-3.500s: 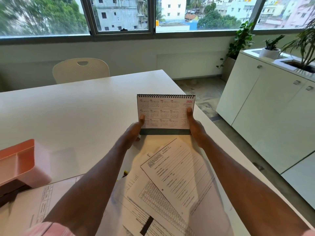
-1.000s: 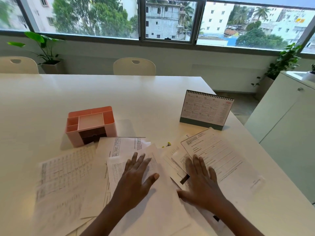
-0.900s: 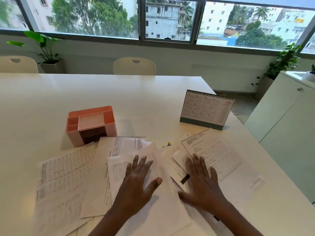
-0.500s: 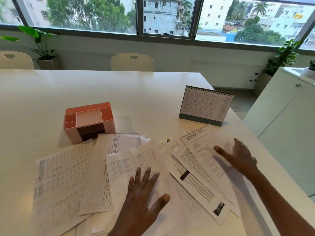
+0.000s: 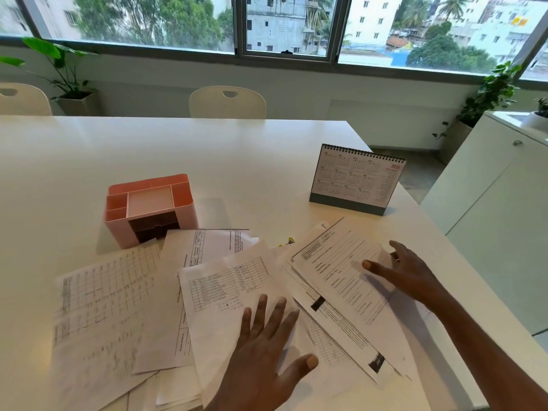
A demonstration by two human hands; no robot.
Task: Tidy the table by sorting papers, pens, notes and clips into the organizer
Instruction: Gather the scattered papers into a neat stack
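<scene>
On the white bench [image 5: 237, 161], loose papers [image 5: 225, 292] lie fanned before a pink organizer [image 5: 148, 209]. Left hand [image 5: 267, 351] presses flat, fingers spread; right hand [image 5: 409, 277], fingers apart, touches the form sheet [image 5: 341, 277] at its right edge. Sheets look light, floppy, slippery: best gathered by their edges.
</scene>
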